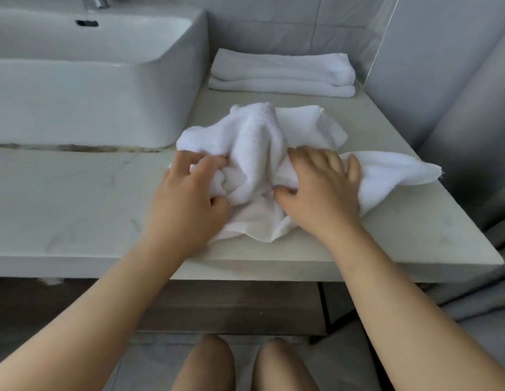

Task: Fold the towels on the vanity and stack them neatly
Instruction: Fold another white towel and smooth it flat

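"So, what is the cloth like?"

"White terry, soft and nubby. It's one crumpled towel (257,153), bunched into thick ridges and deep creases. A flatter hemmed corner sticks out at its far side, and another flap trails off toward the right edge of the bench."

"And what does it lie on?"

"On the bench (76,198), a pale stone-like slab with faint grey veins and a square front edge. The towel sits on the right half, toward the front."

"Where are the hands?"

"Both are on it, at its near side. The left hand (186,198) reaches in from the left, fingers curled into the folds and thumb tucked against a ridge, so it grips a bunch of cloth. The right hand (322,187) lies on top of the right part, fingers bent down over the cloth and thumb dug into a crease, so it holds the towel too. A tall ridge of terry stands between them."

"Anything folded?"

"Yes. Behind the crumpled one, against the tiled wall (302,21), lie the folded towels (282,74). They form a long flat stack with two thick layers showing and rounded folds facing front, apart from the loose one."

"And to the left?"

"A white basin (90,88), glossy and boxy with rounded corners, stands on the bench just beside the towel's left end. I cannot tell whether they touch."
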`<state>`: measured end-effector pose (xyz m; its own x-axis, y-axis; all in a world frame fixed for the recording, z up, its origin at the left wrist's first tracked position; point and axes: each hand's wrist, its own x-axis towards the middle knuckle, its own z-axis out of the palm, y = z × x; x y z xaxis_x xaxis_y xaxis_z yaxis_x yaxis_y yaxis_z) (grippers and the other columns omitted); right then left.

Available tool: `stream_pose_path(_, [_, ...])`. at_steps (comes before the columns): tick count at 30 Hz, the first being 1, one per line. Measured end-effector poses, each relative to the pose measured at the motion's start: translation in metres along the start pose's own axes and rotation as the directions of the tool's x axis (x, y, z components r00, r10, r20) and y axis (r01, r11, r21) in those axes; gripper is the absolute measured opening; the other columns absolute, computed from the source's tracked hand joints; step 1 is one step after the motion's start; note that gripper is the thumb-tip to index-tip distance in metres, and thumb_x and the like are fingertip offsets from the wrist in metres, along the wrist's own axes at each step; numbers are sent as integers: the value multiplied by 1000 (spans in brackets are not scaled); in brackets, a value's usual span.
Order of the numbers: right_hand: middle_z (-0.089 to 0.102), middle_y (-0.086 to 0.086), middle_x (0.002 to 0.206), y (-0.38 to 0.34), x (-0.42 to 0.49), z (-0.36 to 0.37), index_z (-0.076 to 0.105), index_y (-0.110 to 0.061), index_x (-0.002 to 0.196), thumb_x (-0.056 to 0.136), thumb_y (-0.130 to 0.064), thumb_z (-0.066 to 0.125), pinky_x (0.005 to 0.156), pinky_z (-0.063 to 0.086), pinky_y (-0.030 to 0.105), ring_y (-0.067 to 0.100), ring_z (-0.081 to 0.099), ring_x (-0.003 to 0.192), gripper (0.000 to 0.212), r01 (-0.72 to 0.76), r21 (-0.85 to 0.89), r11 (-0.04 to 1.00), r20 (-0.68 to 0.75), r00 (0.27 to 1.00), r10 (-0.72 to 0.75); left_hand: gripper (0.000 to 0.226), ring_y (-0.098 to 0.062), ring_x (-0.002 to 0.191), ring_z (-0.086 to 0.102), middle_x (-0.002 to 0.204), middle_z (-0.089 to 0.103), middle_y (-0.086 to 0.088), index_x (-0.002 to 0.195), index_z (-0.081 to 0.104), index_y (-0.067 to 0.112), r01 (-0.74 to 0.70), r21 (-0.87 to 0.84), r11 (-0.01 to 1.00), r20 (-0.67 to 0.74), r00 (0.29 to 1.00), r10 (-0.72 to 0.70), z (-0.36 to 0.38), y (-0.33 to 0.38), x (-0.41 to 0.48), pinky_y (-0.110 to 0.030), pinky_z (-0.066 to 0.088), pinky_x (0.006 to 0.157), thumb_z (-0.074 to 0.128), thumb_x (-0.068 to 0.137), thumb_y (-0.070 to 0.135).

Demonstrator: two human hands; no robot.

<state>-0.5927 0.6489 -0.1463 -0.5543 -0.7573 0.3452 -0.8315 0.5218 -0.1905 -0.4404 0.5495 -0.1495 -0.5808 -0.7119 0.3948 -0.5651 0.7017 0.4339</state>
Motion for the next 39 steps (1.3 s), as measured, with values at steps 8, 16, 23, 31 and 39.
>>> stream_pose_path(8, [1, -8, 159, 2, 1, -7, 39, -38, 137, 89, -19, 46, 114, -5, 50, 21, -7, 145, 52, -32, 106, 994, 190, 982, 11, 40, -11, 70, 51, 99, 50, 16, 111, 53, 44, -130, 108, 986, 296, 951, 93, -60, 33, -45, -20, 37, 56, 41, 75, 57])
stream_pose_path(16, [50, -2, 111, 17, 35, -12, 49, -31, 88, 83, -12, 47, 107, 24, 39, 22, 36, 127, 20, -15, 264, 964, 244, 968, -51, 18, -14, 63, 53, 63, 56, 5, 84, 53, 22, 49, -328, 943, -37, 997, -65, -51, 43, 51, -30, 42, 62, 55, 88, 40])
stream_pose_path(23, [53, -9, 106, 20, 66, -3, 27, -31, 58, 85, -8, 46, 109, 22, 40, 24, 35, 130, 40, -34, 212, 977, 238, 971, -18, 26, -11, 85, 52, 104, 58, 7, 120, 57, 23, 73, -180, 981, 546, 837, 38, -3, 45, 104, -18, 39, 74, 49, 95, 24])
stream_pose_path(31, [54, -3, 98, 29, 105, 26, 31, -32, 58, 74, -18, 41, 95, 25, 35, 25, 43, 118, 24, -72, 244, 967, 32, 997, 66, 28, -11, 64, 43, 70, 48, 7, 70, 47, 19, 142, -260, 955, 290, 955, -63, 33, 27, 136, -13, 35, 54, 41, 95, 10])
stream_pose_path(39, [66, -5, 115, 47, 118, 8, 70, -32, 95, 92, -41, 43, 98, 41, 33, 17, 55, 113, 28, -225, 668, 709, 196, 973, 124, 29, -35, 110, 52, 121, 55, -17, 122, 51, 12, 217, 203, 955, 329, 903, -275, 54, -22, 174, -36, 41, 88, 43, 95, 19])
